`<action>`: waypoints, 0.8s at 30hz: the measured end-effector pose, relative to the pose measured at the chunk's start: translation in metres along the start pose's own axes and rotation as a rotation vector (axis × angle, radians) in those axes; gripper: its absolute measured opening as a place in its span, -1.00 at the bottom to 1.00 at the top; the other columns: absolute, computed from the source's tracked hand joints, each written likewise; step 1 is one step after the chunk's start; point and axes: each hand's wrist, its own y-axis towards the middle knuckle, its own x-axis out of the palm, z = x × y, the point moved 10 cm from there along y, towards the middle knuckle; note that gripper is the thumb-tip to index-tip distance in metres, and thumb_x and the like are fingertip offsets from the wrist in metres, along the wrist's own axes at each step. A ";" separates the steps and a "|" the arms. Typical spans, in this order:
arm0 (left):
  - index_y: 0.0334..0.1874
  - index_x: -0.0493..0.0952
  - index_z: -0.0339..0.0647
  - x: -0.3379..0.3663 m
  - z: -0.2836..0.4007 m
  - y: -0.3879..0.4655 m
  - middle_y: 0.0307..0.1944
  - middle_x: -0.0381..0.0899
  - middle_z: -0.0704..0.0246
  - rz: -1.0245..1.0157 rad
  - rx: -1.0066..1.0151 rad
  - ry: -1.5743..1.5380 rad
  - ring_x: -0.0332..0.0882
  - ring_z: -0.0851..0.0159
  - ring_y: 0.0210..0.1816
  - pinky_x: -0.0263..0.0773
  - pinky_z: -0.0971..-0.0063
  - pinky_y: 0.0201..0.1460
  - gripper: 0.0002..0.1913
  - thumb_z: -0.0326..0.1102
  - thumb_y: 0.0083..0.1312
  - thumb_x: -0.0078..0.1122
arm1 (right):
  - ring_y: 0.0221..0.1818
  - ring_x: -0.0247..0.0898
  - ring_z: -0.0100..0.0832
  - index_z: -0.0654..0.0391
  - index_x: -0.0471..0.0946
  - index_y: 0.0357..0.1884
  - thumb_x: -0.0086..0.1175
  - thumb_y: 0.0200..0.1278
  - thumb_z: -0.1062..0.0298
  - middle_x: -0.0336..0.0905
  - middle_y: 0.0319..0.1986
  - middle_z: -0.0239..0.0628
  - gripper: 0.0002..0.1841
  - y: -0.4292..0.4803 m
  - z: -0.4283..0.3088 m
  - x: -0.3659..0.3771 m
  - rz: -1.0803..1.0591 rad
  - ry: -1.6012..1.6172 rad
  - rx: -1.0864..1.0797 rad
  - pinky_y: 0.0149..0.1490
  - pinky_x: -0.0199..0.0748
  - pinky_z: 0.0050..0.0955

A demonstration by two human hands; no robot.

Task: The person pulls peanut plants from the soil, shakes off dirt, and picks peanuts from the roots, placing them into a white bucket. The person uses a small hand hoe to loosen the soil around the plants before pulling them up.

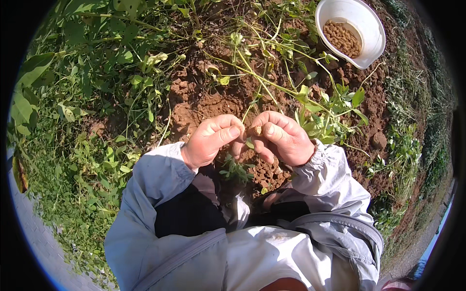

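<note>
Both of my hands are close together over reddish-brown soil, in the middle of the head view. Between the thumb and fingers of my right hand (pixel 285 138) is a small tan peanut pod (pixel 257 130). My left hand (pixel 214 140) is just beside it, thumb pressed toward the curled forefinger. Whether anything sits in that pinch is hidden. A thin green stem (pixel 248 110) runs down to the gap between the hands. Behind them, long leafy peanut stems (pixel 269 83) lie across the dug soil (pixel 196 109).
At the upper right stands a white plastic bucket (pixel 369 25) with peanut pods (pixel 342 38) in its bottom. Dense green plants (pixel 91 145) fill the left side. Paving (pixel 43 240) shows at the lower left rim. Loose clods (pixel 271 174) lie below my hands.
</note>
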 end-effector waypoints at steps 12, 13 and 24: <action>-0.24 0.50 -0.28 -0.037 -0.113 -0.014 -0.46 0.59 0.42 -0.167 -0.520 0.749 0.52 0.47 -0.42 0.41 0.58 -0.33 -0.77 -0.23 0.32 -0.02 | -0.42 0.39 -0.52 0.30 0.22 0.21 -0.23 0.43 0.02 0.54 -0.26 -0.23 -0.45 -0.013 -0.106 -0.079 0.270 0.116 -0.499 -0.36 0.33 -0.59; -0.25 0.50 -0.28 -0.044 -0.118 -0.016 -0.46 0.60 0.39 -0.173 -0.493 0.824 0.53 0.44 -0.43 0.41 0.55 -0.34 -0.75 -0.21 0.31 -0.01 | -0.43 0.44 -0.48 0.26 0.28 0.17 -0.19 0.42 0.07 0.53 -0.26 -0.23 -0.51 -0.007 -0.081 -0.074 0.250 0.012 -0.414 -0.35 0.39 -0.57; -0.18 0.50 -0.25 -0.111 -0.166 -0.033 -0.31 0.59 0.22 -0.090 -0.410 1.141 0.55 0.13 -0.20 0.40 0.32 -0.12 -0.73 -0.20 0.25 0.00 | 0.24 0.16 -0.12 0.08 0.41 0.12 0.20 0.04 0.19 0.30 0.15 -0.06 -0.46 0.096 0.131 -0.097 0.179 -1.682 -0.113 0.26 0.15 -0.14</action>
